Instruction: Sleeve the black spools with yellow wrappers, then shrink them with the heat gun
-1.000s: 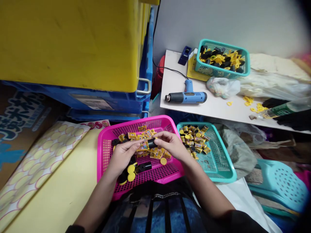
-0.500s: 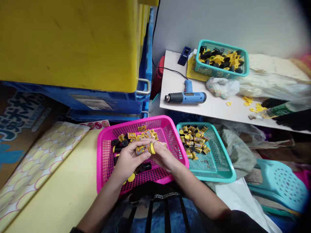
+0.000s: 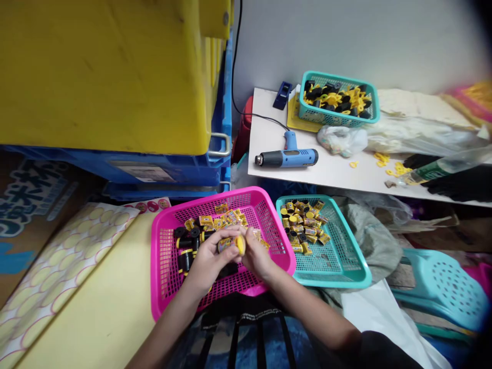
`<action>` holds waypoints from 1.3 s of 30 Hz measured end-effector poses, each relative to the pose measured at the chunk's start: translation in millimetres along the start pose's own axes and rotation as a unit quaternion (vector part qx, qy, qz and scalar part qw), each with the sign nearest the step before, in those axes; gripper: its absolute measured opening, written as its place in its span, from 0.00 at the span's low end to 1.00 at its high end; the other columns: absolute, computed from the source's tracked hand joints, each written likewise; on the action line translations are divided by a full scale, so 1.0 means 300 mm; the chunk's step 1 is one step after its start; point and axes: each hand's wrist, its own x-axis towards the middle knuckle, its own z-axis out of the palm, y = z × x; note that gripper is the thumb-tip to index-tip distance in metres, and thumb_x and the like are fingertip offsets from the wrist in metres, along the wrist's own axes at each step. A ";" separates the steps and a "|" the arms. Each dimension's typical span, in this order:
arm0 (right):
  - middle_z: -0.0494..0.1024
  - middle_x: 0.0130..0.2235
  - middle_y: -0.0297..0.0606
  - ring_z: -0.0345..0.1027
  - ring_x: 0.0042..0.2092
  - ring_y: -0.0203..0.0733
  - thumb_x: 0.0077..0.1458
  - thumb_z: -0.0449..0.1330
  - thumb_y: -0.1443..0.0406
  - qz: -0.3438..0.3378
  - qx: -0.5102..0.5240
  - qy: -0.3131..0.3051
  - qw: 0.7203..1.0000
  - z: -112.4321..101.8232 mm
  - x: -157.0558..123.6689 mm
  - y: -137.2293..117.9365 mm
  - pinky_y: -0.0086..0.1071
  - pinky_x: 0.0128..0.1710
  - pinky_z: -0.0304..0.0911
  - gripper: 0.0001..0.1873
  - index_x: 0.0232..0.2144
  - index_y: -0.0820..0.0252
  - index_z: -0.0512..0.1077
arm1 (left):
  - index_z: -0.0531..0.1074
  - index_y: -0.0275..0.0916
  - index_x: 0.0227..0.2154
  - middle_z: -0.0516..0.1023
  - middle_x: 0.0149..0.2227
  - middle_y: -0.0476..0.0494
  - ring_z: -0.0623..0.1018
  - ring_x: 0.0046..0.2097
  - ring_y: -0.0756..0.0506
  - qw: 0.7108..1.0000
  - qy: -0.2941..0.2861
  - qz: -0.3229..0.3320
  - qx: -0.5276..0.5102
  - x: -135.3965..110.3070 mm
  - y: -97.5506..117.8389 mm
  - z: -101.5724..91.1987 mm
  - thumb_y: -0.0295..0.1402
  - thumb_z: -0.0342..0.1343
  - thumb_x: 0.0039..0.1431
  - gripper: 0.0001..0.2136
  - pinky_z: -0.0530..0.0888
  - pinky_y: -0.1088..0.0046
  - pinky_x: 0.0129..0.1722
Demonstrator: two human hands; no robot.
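Both hands meet over a pink plastic mesh basket (image 3: 203, 203). My left hand (image 3: 209, 261) and my right hand (image 3: 257, 253) grip a small yellow-labelled black cylinder (image 3: 230, 245) with a yellow disc on its right end (image 3: 241, 245). Fingers hide much of the cylinder. Several yellow-labelled pieces (image 3: 225, 220) lie at the back of the basket. Several black cylinders (image 3: 185, 260) with yellow discs lie at its left, close to my left hand. A black piece (image 3: 228, 270) lies under my hands.
A teal mesh tray (image 3: 326, 278) of labelled cylinders stands right of the pink basket. Beyond it, a white board holds a blue heat gun (image 3: 286, 158) and a teal basket (image 3: 326, 77). Yellow and blue crates (image 3: 115, 77) rise at left; a teal stool (image 3: 442, 287) stands at right.
The cylinder now has its yellow disc turned toward me, and my hands have drawn closer around it. The view has shifted slightly.
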 end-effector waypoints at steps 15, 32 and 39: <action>0.73 0.41 0.50 0.65 0.44 0.54 0.53 0.61 0.57 -0.151 -0.752 0.293 0.571 -0.212 -0.195 -0.413 0.49 0.44 0.62 0.20 0.46 0.61 0.72 | 0.71 0.42 0.45 0.74 0.49 0.41 0.73 0.48 0.42 0.984 -0.021 0.045 0.172 0.043 0.035 -0.083 0.48 0.53 0.59 0.18 0.71 0.66 0.47; 0.79 0.37 0.48 0.73 0.38 0.45 0.60 0.54 0.63 0.158 -0.792 -0.001 0.590 -0.177 0.112 -0.066 0.34 0.37 0.63 0.12 0.35 0.62 0.76 | 0.75 0.39 0.39 0.80 0.39 0.41 0.78 0.41 0.43 0.969 0.038 0.005 0.242 0.080 -0.013 -0.158 0.41 0.53 0.57 0.13 0.73 0.68 0.39; 0.78 0.37 0.42 0.68 0.42 0.45 0.60 0.56 0.64 -0.142 -0.663 0.007 0.735 -0.151 0.042 -0.132 0.40 0.44 0.62 0.08 0.34 0.56 0.75 | 0.73 0.37 0.34 0.78 0.31 0.44 0.76 0.30 0.48 0.989 0.066 -0.059 0.118 0.079 -0.022 -0.142 0.44 0.59 0.53 0.15 0.73 0.73 0.28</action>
